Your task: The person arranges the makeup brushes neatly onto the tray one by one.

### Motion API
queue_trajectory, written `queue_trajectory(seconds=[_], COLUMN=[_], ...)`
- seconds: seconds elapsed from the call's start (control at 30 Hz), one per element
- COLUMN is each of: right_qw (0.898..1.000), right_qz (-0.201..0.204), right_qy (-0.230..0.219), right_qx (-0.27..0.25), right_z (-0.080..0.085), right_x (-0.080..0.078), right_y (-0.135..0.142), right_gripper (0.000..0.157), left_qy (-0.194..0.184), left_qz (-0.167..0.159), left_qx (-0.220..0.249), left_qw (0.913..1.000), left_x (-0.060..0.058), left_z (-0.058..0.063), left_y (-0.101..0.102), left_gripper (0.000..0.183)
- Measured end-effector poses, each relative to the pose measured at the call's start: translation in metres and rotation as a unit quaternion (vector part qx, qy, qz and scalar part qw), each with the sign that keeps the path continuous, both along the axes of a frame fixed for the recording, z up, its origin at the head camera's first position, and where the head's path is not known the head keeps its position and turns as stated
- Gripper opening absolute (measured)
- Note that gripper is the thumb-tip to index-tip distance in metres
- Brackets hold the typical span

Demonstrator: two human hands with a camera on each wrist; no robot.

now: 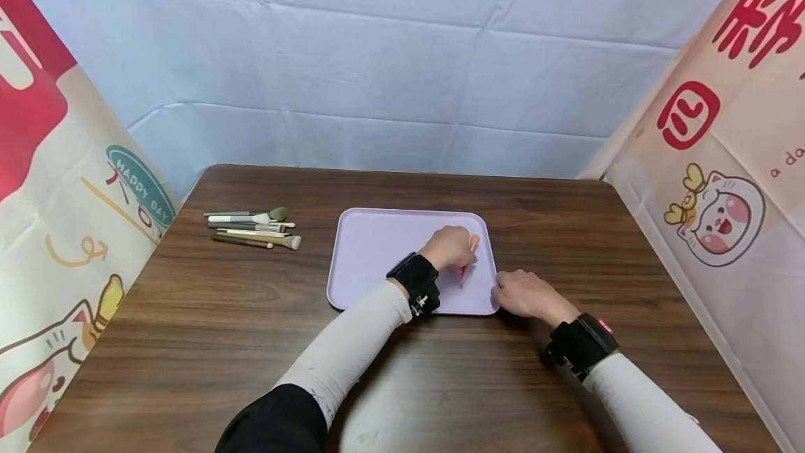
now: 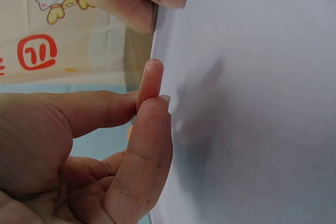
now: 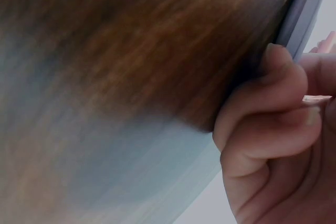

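Observation:
A pale lilac tray [image 1: 377, 250] lies on the wooden table. Over its right half my left hand [image 1: 448, 247] pinches a pink brush-like stick [image 1: 464, 272] between thumb and fingers. The rounded pink tip of the stick [image 2: 152, 72] pokes out past the fingertips in the left wrist view. A broader peach-coloured end shows beyond the hand in the head view; the middle is hidden by fingers. At the tray's front right corner, my right hand [image 1: 528, 293] grips the edge. Its curled fingers [image 3: 268, 95] reach under the tray rim [image 3: 302, 22], with the thumb on the upper side.
Several makeup brushes [image 1: 251, 226] lie side by side at the table's left, with green, white and dark handles. The brown wooden table [image 1: 251, 306] stretches around the tray. A light blue cloth [image 1: 377, 75] hangs behind, and printed cloths [image 1: 711, 208] flank both sides.

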State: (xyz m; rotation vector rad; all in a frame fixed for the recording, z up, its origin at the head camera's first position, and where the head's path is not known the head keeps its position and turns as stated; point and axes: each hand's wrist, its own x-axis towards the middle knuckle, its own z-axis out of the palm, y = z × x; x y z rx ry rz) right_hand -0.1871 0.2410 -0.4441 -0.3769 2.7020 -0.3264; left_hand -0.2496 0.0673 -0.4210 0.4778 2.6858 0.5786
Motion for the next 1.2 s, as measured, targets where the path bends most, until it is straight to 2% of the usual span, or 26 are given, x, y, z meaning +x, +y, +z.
queue_trajectory(seconds=[0.2, 0.5, 0.8, 1.0, 1.13, 1.2], right_qw=[1.000, 1.000, 1.000, 1.000, 1.000, 1.000], right_qz=[0.002, 0.002, 0.000, 0.001, 0.003, 0.005], right_qy=[0.005, 0.008, -0.001, -0.005, -0.002, -0.002], right_qx=[0.003, 0.006, 0.007, 0.006, 0.009, 0.009], right_z=[0.000, 0.001, 0.003, 0.002, 0.002, 0.002], right_x=[-0.001, -0.001, 0.000, -0.001, -0.002, -0.002], right_y=[0.001, 0.000, 0.000, 0.000, 0.000, 0.000], right_gripper=[0.022, 0.023, 0.023, 0.022, 0.022, 0.021], left_qy=[0.005, 0.032, 0.058, 0.061, 0.069, 0.071], left_qz=[-0.007, -0.007, 0.015, 0.046, 0.057, 0.062], left_qx=[-0.010, -0.012, -0.027, -0.029, -0.036, -0.038], left_qw=[0.9999, 0.9994, 0.9979, 0.9967, 0.9953, 0.9948], left_x=[0.000, -0.001, 0.000, -0.001, -0.002, -0.002], left_z=[-0.001, -0.006, -0.009, -0.014, -0.016, -0.017], left_y=[0.008, 0.017, 0.027, 0.034, 0.036, 0.036], left_gripper=[0.037, 0.031, 0.025, 0.022, 0.007, 0.012])
